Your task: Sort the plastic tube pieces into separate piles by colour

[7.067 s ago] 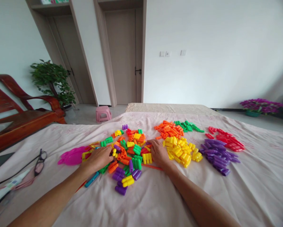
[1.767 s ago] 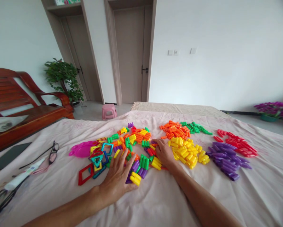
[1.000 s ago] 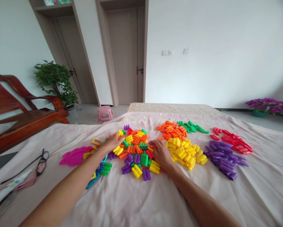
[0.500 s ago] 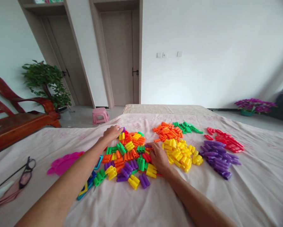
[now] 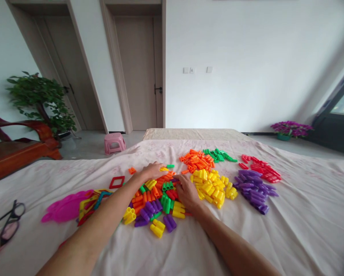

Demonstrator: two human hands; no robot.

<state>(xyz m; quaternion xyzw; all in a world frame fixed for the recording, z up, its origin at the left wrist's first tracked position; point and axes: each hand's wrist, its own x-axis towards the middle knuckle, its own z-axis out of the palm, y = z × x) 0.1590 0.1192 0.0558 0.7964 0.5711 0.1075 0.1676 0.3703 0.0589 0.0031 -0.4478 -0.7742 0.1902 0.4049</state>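
Note:
A mixed heap of coloured plastic tube blocks (image 5: 156,197) lies on a pink bedsheet (image 5: 304,214). My left hand (image 5: 151,170) rests palm down on the far edge of the heap, fingers spread. My right hand (image 5: 186,191) lies flat on the heap's right side, next to a yellow pile (image 5: 210,186). Sorted piles sit to the right: orange (image 5: 196,160), green (image 5: 218,154), purple (image 5: 254,188) and red (image 5: 259,171). Neither hand visibly grips a block.
Left of the heap lie a pink plastic tray (image 5: 64,207), flat magnetic frames (image 5: 93,197) and a red square frame (image 5: 117,181). Glasses (image 5: 8,224) rest at the far left. Beyond the bed are a pink stool (image 5: 114,142), a wooden chair (image 5: 13,147) and a plant (image 5: 38,99).
My left hand has swept from the heap's near side round to its far edge, drawing blocks together. The right hand stayed at the heap's right side. The view has turned rightward.

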